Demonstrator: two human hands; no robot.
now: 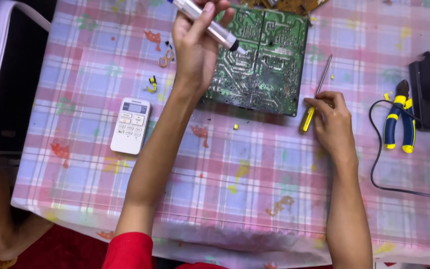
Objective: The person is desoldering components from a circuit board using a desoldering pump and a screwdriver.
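Head view: left hand [195, 45] grips silver pen-like tool [209, 24], tip over green circuit board [260, 60] far-centre on bench [255, 199]. Right hand [332, 122] pinches yellow-handled screwdriver [316, 97], shaft pointing far, just right of board.

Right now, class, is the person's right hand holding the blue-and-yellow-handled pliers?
No, the right hand grips a yellow-handled screwdriver; the pliers lie untouched.

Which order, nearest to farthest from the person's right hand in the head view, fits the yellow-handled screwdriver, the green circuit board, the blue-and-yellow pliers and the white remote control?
Measured from the right hand:
1. Yellow-handled screwdriver, under its fingers.
2. Green circuit board, just to its upper left.
3. Blue-and-yellow pliers, further off to its right.
4. White remote control, far left, beyond the left forearm.
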